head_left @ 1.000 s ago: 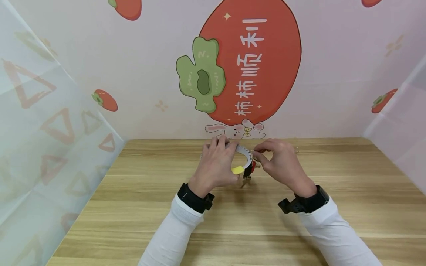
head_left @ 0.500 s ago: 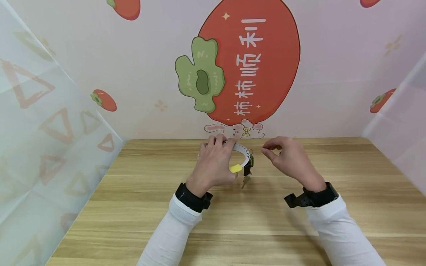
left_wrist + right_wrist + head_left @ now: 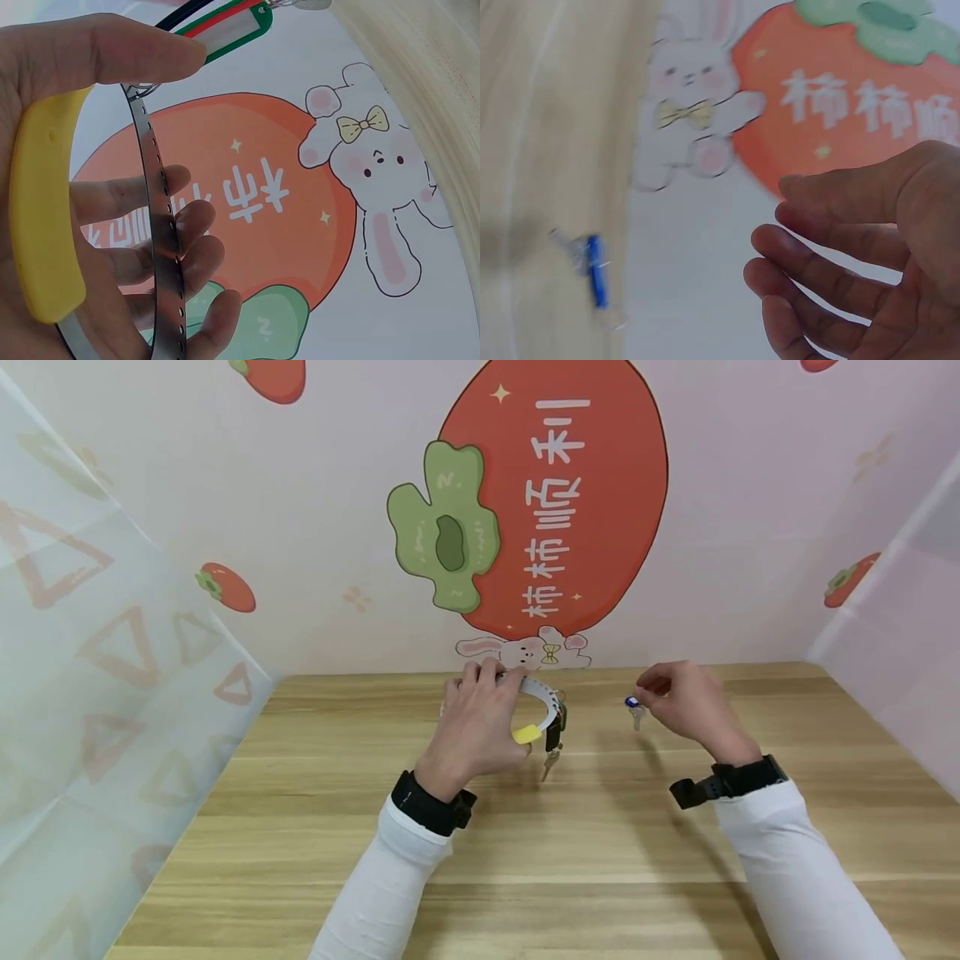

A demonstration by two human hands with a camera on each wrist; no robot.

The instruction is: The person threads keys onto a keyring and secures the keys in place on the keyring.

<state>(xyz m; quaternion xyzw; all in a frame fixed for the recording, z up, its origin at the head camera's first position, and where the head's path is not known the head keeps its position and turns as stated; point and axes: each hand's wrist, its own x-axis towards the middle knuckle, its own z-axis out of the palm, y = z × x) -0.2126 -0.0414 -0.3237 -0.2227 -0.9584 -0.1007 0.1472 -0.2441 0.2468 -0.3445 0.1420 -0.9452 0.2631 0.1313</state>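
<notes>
My left hand (image 3: 472, 722) grips a large metal key ring (image 3: 547, 696) with a yellow grip (image 3: 527, 734). In the left wrist view the thumb lies along the yellow grip's side, and the ring's band (image 3: 154, 169) with its row of holes passes between the fingers. From its right side hang a green-edged tag (image 3: 259, 28), a black fob (image 3: 553, 733) and a key (image 3: 551, 764). My right hand (image 3: 693, 706) hovers with loosely bent fingers and holds nothing. Close to its fingertips in the head view, a key with a blue tag (image 3: 632, 702) lies on the table, apart from the hand in the right wrist view.
The wood-grain table (image 3: 360, 827) meets a printed backdrop (image 3: 322, 527) with a persimmon and rabbit picture just behind the hands. Side panels (image 3: 97, 677) rise at left and right. The right arm's shadow falls on the table.
My right hand has drawn away from the key ring toward the right, and the blue-tagged key has come into sight by it. The hanging tags have swung; the left hand keeps its grip.
</notes>
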